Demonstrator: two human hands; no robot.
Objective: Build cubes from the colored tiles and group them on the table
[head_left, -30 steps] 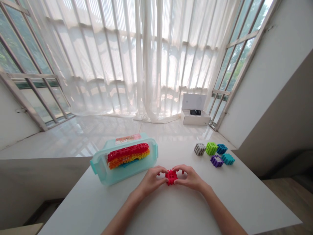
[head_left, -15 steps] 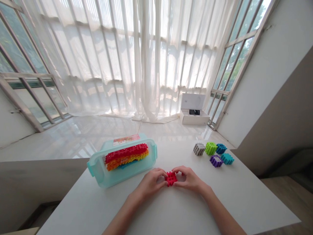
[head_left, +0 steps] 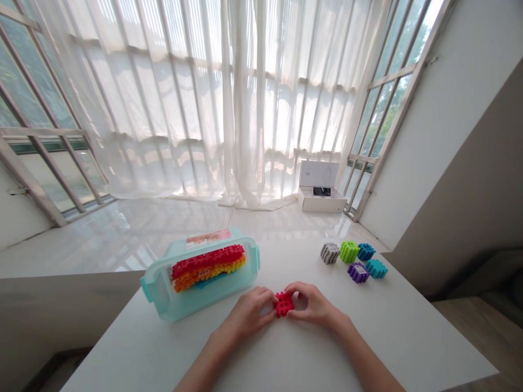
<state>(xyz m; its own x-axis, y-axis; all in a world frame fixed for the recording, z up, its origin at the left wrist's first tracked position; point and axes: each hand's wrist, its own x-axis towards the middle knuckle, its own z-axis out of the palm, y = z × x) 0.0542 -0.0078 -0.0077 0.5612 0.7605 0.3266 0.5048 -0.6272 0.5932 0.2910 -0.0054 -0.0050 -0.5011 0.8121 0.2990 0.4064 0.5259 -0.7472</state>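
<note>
Between my two hands is a red interlocking building block (head_left: 283,304) with toothed edges and a grid of square holes. My left hand (head_left: 254,310) pinches its left side between thumb and fingers. On the opposite side, my right hand (head_left: 309,302) grips the block the same way, with a bit of red showing behind its fingers. Up and to the left, a pale turquoise plastic bin (head_left: 171,307) holds rows of red, orange, yellow and blue toothed pieces (head_left: 208,265).
Right of my hands stand a grey block (head_left: 329,253), a green block (head_left: 349,251), a dark blue block (head_left: 366,251), a purple block (head_left: 358,273) and a teal block (head_left: 376,268). An open white box (head_left: 321,201) with a phone (head_left: 322,191) sits by the curtain (head_left: 245,136).
The whole view has shifted slightly, so the table things appear a little lower and further left. Both hands keep hold of the red block, with fingers slightly adjusted.
</note>
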